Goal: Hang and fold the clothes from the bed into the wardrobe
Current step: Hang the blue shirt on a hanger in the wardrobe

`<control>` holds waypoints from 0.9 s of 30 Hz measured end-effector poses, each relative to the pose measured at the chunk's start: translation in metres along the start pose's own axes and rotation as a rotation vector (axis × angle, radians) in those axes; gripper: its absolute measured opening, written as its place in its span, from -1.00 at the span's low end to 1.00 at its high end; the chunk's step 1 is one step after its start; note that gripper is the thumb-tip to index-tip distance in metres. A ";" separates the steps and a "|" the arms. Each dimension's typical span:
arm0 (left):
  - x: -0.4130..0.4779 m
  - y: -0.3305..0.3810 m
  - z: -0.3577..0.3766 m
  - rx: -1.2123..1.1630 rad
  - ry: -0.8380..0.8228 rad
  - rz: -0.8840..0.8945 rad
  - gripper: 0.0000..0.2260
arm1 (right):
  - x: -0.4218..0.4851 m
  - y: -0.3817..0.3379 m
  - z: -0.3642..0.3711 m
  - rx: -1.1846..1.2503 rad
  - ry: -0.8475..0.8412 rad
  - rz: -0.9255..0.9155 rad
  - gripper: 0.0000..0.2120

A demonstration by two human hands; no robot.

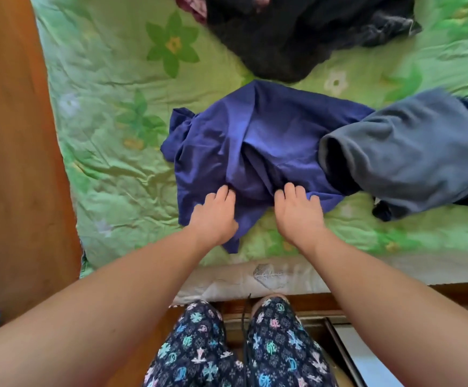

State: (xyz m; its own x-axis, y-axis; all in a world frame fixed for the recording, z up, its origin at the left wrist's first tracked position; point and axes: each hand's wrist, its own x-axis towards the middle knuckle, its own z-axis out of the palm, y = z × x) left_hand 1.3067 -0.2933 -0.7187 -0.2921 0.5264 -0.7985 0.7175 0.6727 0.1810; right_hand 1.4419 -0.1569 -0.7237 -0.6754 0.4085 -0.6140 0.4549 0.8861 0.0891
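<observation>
Far left, a wooden board runs along the bed's left edge, and beside it the green flowered bedspread lies bare. Left hand presses on the blue garment near the bed's near edge, fingers curled into the cloth; right hand just beside it, fingers bent on the same fabric. A grey garment overlaps the blue one's right side. Dark clothes sit at the far edge. No writing readable.
</observation>
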 end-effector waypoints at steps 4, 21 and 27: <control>0.015 -0.014 -0.023 -0.321 0.174 -0.026 -0.73 | 0.021 0.008 -0.028 0.138 0.073 0.076 -0.84; -0.083 0.020 -0.175 -0.686 0.405 0.107 -0.45 | -0.029 0.059 -0.265 1.131 0.458 0.146 -0.71; -0.142 0.035 -0.247 -0.716 0.512 0.286 -0.38 | -0.105 0.060 -0.390 1.510 0.437 -0.119 -0.83</control>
State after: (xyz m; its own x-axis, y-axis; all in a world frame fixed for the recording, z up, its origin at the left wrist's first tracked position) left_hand 1.2169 -0.2166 -0.4572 -0.5308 0.7725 -0.3485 0.2927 0.5530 0.7801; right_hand 1.3137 -0.0614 -0.3481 -0.7357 0.6205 -0.2716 0.3449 -0.0019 -0.9386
